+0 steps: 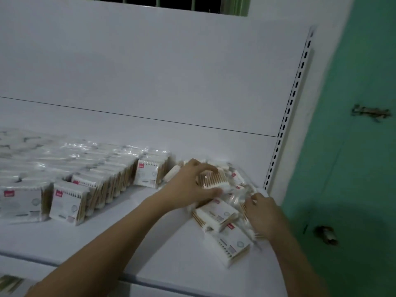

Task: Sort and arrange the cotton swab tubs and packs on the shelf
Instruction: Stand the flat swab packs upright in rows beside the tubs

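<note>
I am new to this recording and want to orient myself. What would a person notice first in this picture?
First, the two bare hands at the right end of the white shelf: the left hand grips one cotton swab pack, and the right hand rests on a loose pile of packs. To the left, standing rows of packs run towards the back panel. A green wall borders the right.

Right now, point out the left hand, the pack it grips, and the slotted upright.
left hand [190, 185]: head view, back of hand.
gripped pack [211, 179]: head view, wooden stems.
slotted upright [293, 99]: head view, mid-strip.
</note>
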